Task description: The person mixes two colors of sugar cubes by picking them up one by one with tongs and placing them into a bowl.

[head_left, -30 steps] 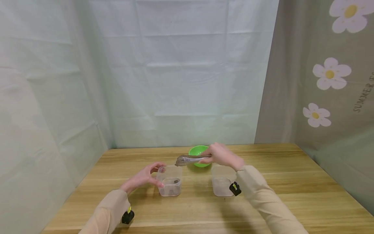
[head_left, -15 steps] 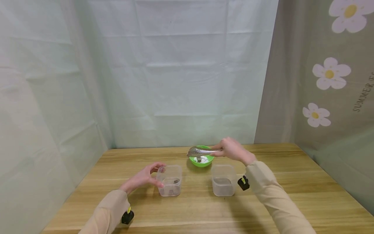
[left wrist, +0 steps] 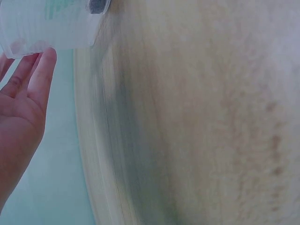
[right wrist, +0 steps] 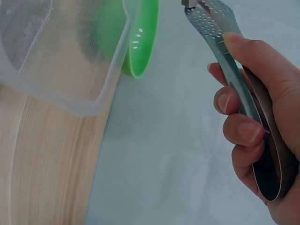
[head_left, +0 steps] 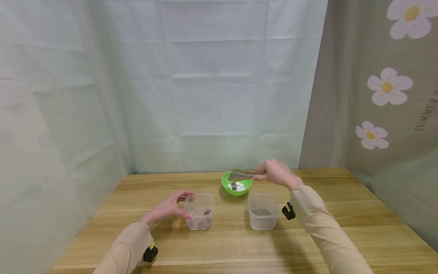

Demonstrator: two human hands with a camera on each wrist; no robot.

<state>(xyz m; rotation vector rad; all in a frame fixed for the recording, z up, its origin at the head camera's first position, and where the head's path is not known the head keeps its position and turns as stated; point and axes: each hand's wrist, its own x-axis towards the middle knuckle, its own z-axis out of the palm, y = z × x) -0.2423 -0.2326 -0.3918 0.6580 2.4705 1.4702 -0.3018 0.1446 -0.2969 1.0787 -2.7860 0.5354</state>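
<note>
My right hand grips metal tongs with perforated ends, held over the green bowl at the back. White pieces and a dark brown cube lie in the bowl. In the right wrist view, my fingers wrap round the tongs' arms, and a small brownish piece shows at their tips, cut off by the frame's top edge. My left hand holds the left clear plastic container, thumb at the near side and fingers at the far side. A few dark pieces lie inside it.
A second clear plastic container stands on the wooden table, to the right and nearer than the bowl. Pale cloth hangs behind the table, and a flower-print curtain is on the right.
My right hand and the tongs have moved right, from above the left container's far edge to over the bowl, uncovering its contents. My left hand and both containers stay in place.
</note>
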